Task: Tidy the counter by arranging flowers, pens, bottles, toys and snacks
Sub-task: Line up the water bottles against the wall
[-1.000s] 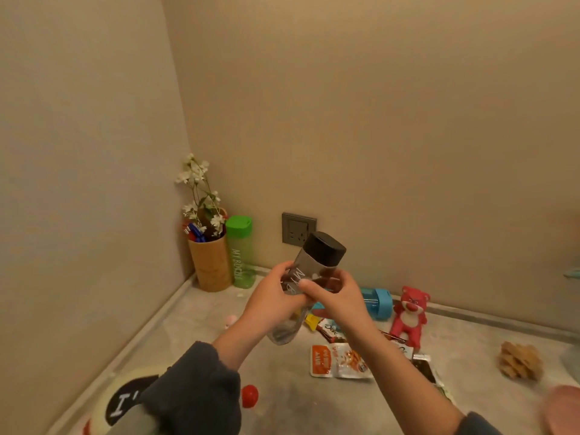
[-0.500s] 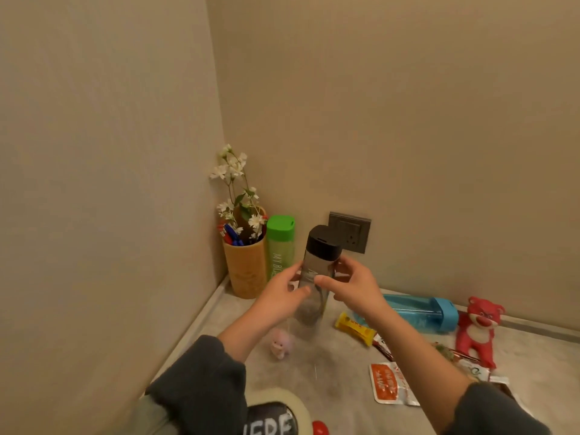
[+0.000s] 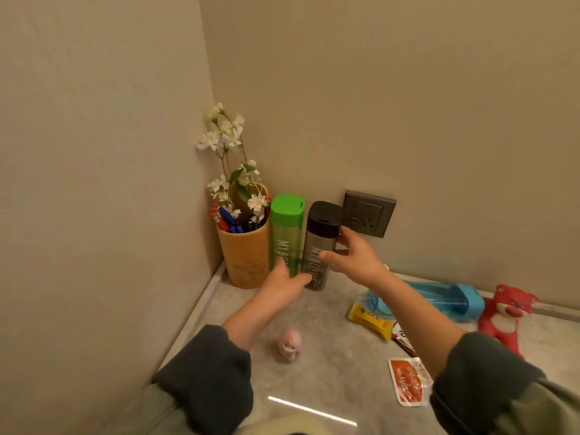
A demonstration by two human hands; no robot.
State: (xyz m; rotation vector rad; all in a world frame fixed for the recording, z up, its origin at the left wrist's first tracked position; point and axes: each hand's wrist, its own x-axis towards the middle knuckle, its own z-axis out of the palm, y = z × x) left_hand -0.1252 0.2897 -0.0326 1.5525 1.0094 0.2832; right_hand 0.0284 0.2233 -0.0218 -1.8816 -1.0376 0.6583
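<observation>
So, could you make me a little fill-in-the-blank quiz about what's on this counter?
The right hand grips the dark bottle, whose cap is ___.
The neighbouring bottle has a ___ cap.
The blue bottle lies on its ___.
The flowers share the bamboo holder with ___.
Missing: black, green, side, pens.

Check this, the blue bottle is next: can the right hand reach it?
Probably yes: the blue bottle lies uncovered close by the right forearm, though the right hand must first release the black-capped bottle.
</observation>
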